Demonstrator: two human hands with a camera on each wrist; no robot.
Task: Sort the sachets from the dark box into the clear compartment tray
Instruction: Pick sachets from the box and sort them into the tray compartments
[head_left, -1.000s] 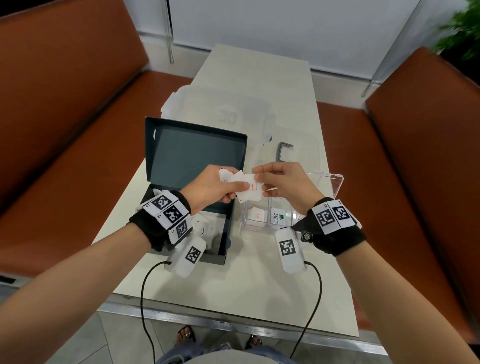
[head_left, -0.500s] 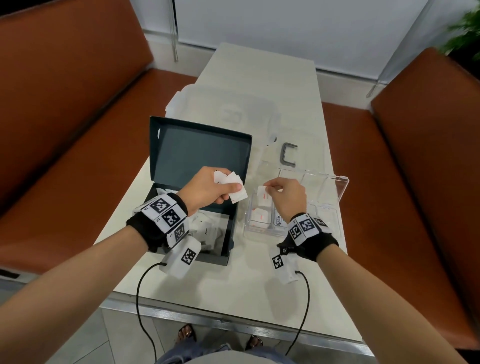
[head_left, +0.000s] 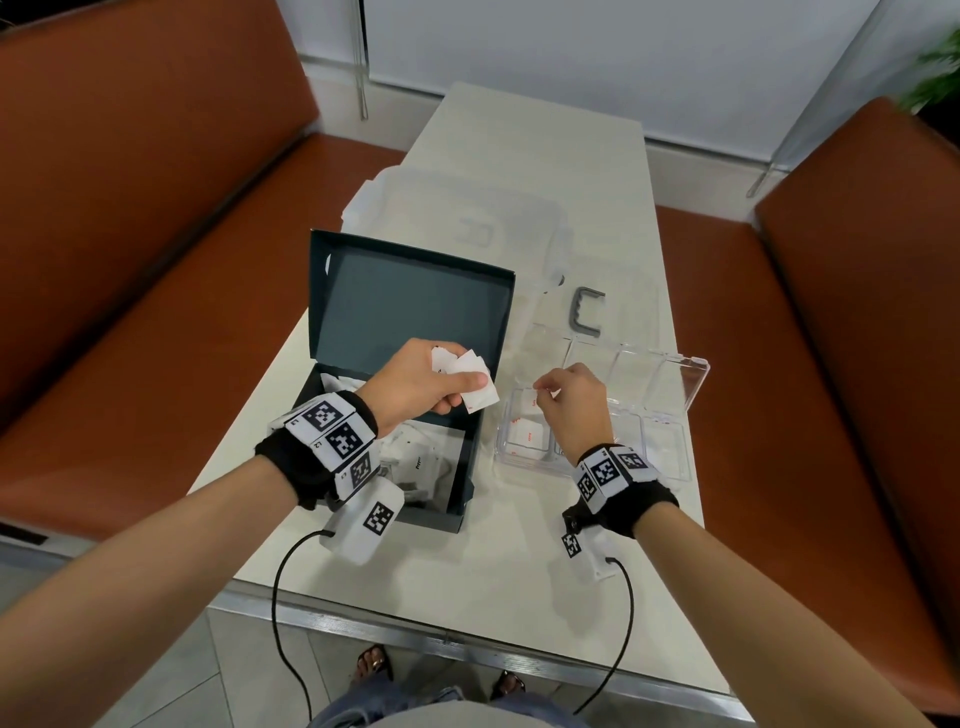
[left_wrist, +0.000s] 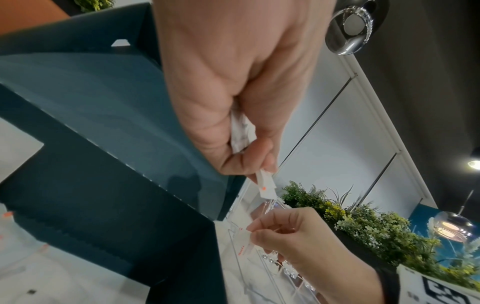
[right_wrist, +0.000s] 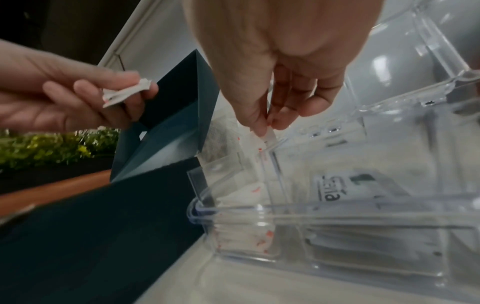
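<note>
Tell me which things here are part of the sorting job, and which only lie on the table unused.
Part of the job:
- dark box, open, sachets inside
- clear tray, some sachets already in it
- sachet stack in the left hand
- one sachet pinched by the right hand over the tray

Just lying about:
- grey handle
- frosted lid

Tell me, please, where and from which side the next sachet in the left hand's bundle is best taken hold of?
Judging by the pose, pinch the free corner of the sachets that fans out past the left hand, toward the clear tray. Come from the tray side with the right hand; the left hand's thumb and fingers cover the other ends.
</note>
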